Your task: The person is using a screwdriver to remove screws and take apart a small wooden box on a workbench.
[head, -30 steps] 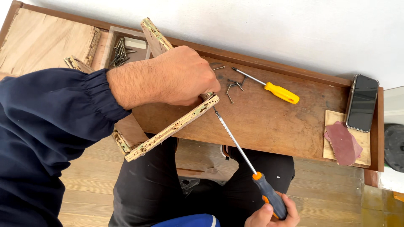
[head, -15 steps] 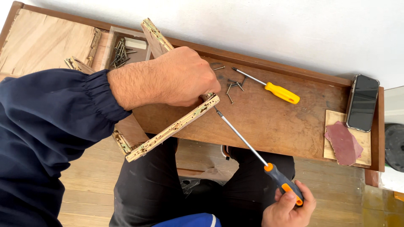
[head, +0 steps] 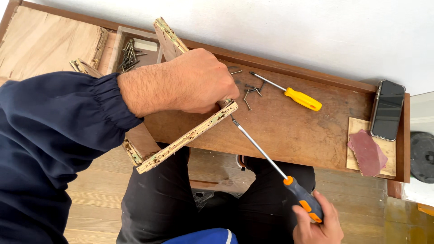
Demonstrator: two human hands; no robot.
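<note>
My left hand (head: 194, 83) presses down on an old, worm-eaten wooden frame (head: 185, 138) that lies across the edge of a brown wooden board (head: 294, 131). My right hand (head: 316, 223), low at the right, grips the grey and orange handle of a long screwdriver (head: 260, 149). Its tip meets the frame's corner just under my left hand. A few loose dark screws (head: 251, 92) lie on the board beyond my left hand.
A yellow-handled screwdriver (head: 294, 96) lies on the board near the screws. At the right end sit a dark phone (head: 388, 110) and a reddish sandpaper sheet (head: 366, 151) on a small wood block. A box of screws (head: 129, 54) stands at the back left.
My right hand with the screwdriver handle has shifted to the right and turned around the handle. My left hand and the frame have stayed in place.
</note>
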